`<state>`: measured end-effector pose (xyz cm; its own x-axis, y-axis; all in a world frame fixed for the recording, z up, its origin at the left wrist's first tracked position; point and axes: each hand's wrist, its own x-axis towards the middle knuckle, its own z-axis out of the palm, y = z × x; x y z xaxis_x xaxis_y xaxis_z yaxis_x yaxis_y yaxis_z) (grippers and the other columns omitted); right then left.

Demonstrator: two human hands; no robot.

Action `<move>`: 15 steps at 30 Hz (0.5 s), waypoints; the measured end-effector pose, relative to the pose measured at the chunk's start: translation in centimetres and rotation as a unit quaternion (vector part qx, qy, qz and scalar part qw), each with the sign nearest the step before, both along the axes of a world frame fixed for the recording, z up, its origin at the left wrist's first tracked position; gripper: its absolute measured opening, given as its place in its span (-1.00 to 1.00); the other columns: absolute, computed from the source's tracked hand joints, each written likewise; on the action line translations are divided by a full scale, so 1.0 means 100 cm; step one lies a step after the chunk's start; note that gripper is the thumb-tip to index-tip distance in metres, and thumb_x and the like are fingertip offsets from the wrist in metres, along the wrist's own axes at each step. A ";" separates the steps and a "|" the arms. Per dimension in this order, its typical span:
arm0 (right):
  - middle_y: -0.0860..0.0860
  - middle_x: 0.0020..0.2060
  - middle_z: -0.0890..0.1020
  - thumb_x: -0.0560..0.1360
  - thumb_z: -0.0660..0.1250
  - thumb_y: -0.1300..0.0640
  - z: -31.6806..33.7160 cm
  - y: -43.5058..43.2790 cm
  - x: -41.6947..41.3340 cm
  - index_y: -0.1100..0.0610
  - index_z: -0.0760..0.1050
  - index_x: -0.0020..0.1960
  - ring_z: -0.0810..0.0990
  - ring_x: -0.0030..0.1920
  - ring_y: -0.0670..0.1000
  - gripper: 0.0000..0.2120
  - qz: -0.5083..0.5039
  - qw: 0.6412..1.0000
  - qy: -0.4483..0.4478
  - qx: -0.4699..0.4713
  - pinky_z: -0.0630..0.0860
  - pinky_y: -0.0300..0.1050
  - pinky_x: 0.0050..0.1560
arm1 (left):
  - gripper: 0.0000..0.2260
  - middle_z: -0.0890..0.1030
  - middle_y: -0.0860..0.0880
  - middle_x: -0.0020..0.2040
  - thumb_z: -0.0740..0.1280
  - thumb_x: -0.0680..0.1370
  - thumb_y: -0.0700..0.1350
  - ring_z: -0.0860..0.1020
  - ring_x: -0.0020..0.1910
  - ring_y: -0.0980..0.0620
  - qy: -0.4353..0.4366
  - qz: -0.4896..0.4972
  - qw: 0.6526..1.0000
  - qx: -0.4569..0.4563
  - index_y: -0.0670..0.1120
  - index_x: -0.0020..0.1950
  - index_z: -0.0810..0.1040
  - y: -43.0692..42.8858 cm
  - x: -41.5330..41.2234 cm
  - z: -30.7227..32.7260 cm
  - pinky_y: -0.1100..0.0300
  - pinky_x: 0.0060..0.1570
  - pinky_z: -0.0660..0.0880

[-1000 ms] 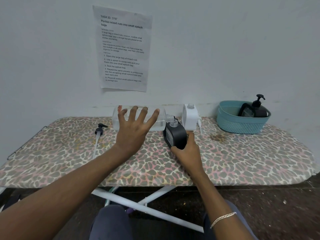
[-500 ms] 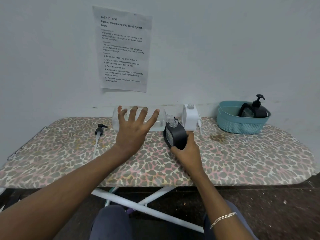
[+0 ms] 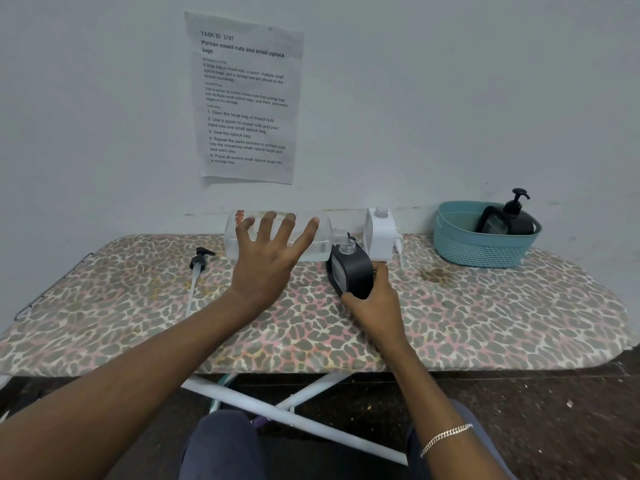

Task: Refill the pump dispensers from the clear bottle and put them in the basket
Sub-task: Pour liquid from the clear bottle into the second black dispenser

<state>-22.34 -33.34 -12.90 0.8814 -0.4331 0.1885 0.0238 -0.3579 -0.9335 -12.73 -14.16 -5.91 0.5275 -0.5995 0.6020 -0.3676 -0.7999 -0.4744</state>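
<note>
Clear bottle (image 3: pixel 325 242) sideways — mouth at open dispenser (image 3: pixel 353 271); basket (image 3: pixel 478 251) holds pump dispenser (image 3: pixel 519 220)

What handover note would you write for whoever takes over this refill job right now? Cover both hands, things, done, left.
Left hand: spread, straight fingers on the clear bottle, which is level, mouth at the black dispenser's open neck.
Right hand: grips that tilted dispenser.
Done: one pumped dispenser in the basket.
Left: fill black and white dispensers, refit pumps (black pump lies left), basket both.

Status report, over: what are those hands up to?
Left hand flat against tipped clear bottle. Right hand grips uncapped black dispenser. Loose pump lies aside.
</note>
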 end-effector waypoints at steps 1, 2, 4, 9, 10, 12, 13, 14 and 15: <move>-0.17 -0.01 0.62 0.47 0.49 0.18 0.000 0.000 0.000 -0.04 0.34 0.30 0.63 -0.11 -0.22 -0.50 -0.001 1.000 0.001 -0.001 0.52 -0.39 -0.25 | -0.19 0.54 -0.17 0.38 0.34 0.38 -0.44 0.50 0.34 -0.29 -0.001 -0.001 1.000 -0.001 0.04 0.60 0.39 0.000 0.000 0.000 -0.35 0.27 0.28; -0.17 -0.02 0.62 0.47 0.49 0.18 0.000 0.000 0.000 -0.03 0.34 0.30 0.62 -0.13 -0.25 -0.50 -0.002 1.000 0.002 -0.002 0.52 -0.40 -0.27 | -0.19 0.54 -0.17 0.38 0.34 0.38 -0.44 0.50 0.34 -0.29 -0.002 -0.002 1.000 -0.001 0.04 0.60 0.39 0.000 0.000 0.000 -0.35 0.28 0.27; -0.17 -0.03 0.62 0.46 0.49 0.17 0.000 0.000 0.000 -0.03 0.34 0.30 0.62 -0.14 -0.26 -0.50 -0.004 1.000 0.002 -0.005 0.53 -0.39 -0.26 | -0.19 0.55 -0.17 0.37 0.34 0.38 -0.44 0.50 0.33 -0.29 -0.004 -0.003 1.000 -0.002 0.04 0.60 0.39 0.000 0.000 -0.001 -0.34 0.28 0.26; -0.17 -0.03 0.62 0.46 0.49 0.17 -0.001 0.000 0.001 -0.04 0.34 0.28 0.64 -0.11 -0.18 -0.51 -0.004 1.000 0.000 -0.008 0.57 -0.30 -0.21 | -0.18 0.55 -0.17 0.37 0.34 0.37 -0.44 0.51 0.33 -0.28 -0.002 -0.003 1.000 -0.002 0.04 0.60 0.39 0.000 0.000 -0.001 -0.34 0.27 0.28; -0.16 -0.03 0.62 0.46 0.49 0.17 -0.001 0.000 0.001 -0.04 0.34 0.27 0.64 -0.10 -0.16 -0.51 -0.005 1.000 -0.001 -0.010 0.59 -0.25 -0.19 | -0.18 0.54 -0.17 0.38 0.34 0.37 -0.45 0.50 0.33 -0.28 -0.002 -0.004 1.000 -0.003 0.04 0.59 0.39 0.000 0.000 -0.001 -0.34 0.27 0.28; -0.15 -0.01 0.63 0.45 0.49 0.16 -0.002 0.000 0.001 -0.05 0.34 0.28 0.65 -0.08 -0.15 -0.50 -0.004 1.000 -0.002 -0.009 0.61 -0.20 -0.16 | -0.18 0.54 -0.17 0.38 0.33 0.37 -0.45 0.50 0.33 -0.28 0.000 -0.005 1.000 -0.004 0.03 0.60 0.39 0.000 0.000 0.000 -0.36 0.28 0.29; -0.15 0.00 0.63 0.45 0.49 0.16 -0.002 0.000 0.001 -0.05 0.34 0.29 0.65 -0.07 -0.15 -0.49 -0.004 1.000 -0.003 -0.008 0.61 -0.21 -0.16 | -0.18 0.54 -0.17 0.38 0.33 0.37 -0.45 0.50 0.33 -0.29 0.001 -0.004 1.000 -0.003 0.03 0.60 0.39 0.000 0.000 0.000 -0.36 0.28 0.29; -0.15 0.01 0.63 0.45 0.49 0.16 -0.002 0.000 0.001 -0.05 0.34 0.29 0.65 -0.07 -0.15 -0.49 -0.003 1.000 -0.003 -0.008 0.60 -0.23 -0.17 | -0.18 0.54 -0.17 0.38 0.33 0.37 -0.45 0.50 0.34 -0.29 0.001 -0.003 1.000 -0.002 0.03 0.60 0.39 0.000 0.000 0.000 -0.36 0.28 0.29; -0.16 0.00 0.63 0.45 0.49 0.16 -0.002 0.000 0.001 -0.05 0.34 0.29 0.64 -0.07 -0.16 -0.49 -0.002 1.000 -0.004 -0.008 0.59 -0.25 -0.18 | -0.17 0.54 -0.17 0.38 0.33 0.36 -0.45 0.50 0.34 -0.29 0.001 -0.002 1.000 -0.001 0.03 0.60 0.39 0.001 0.000 0.000 -0.35 0.27 0.28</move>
<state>-22.20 -33.35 -13.09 0.8778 -0.4339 0.2027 0.0298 -0.3730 -0.9273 -12.70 -14.09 -5.88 0.5256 -0.6005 0.6026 -0.3724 -0.7993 -0.4717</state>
